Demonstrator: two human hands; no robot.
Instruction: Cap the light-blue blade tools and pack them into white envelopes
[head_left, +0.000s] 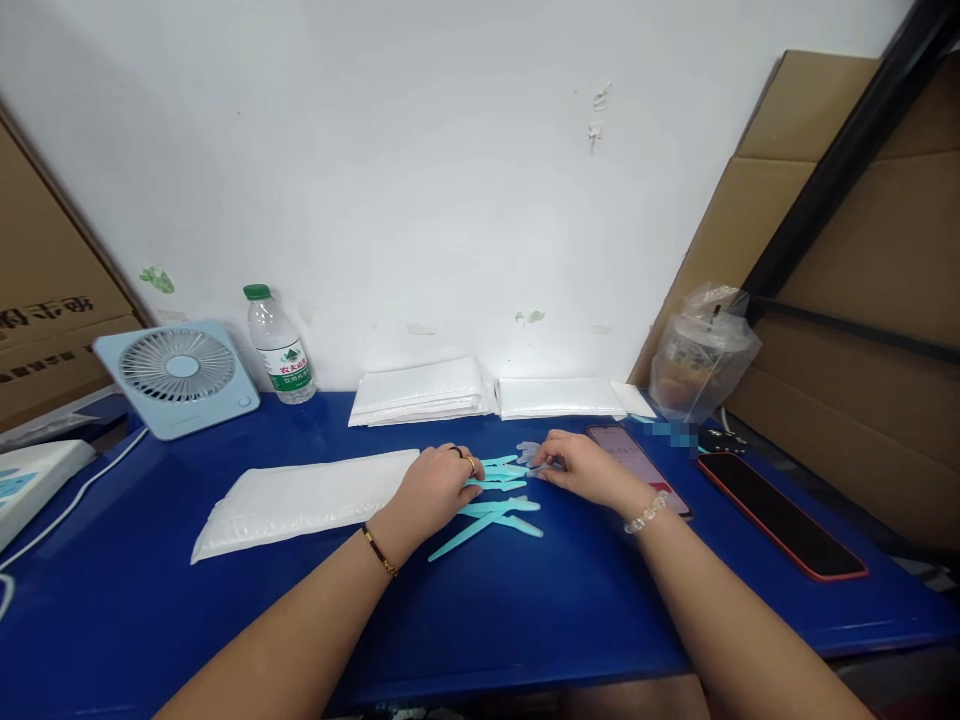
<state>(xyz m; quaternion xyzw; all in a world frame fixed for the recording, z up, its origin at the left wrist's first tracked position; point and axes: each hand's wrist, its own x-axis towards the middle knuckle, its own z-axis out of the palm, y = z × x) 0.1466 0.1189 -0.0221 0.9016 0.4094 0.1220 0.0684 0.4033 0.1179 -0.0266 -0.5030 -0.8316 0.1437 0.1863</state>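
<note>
Several slim turquoise plastic sticks [495,512] with pale blade-like ends lie in a loose fan on the blue table [525,610]. My left hand [433,488] rests knuckles up on their left ends, fingers curled over them. My right hand [581,466] pinches the pale tips [529,455] at the upper right of the fan. A white padded bag [300,500] lies flat just left of my left hand.
Two stacks of white bags [420,392] [559,397] lie against the wall. A water bottle [279,347] and a small blue fan [178,375] stand at back left. Two phones [637,462] [780,512] and a bagged drink cup [697,355] sit on the right, beside cardboard.
</note>
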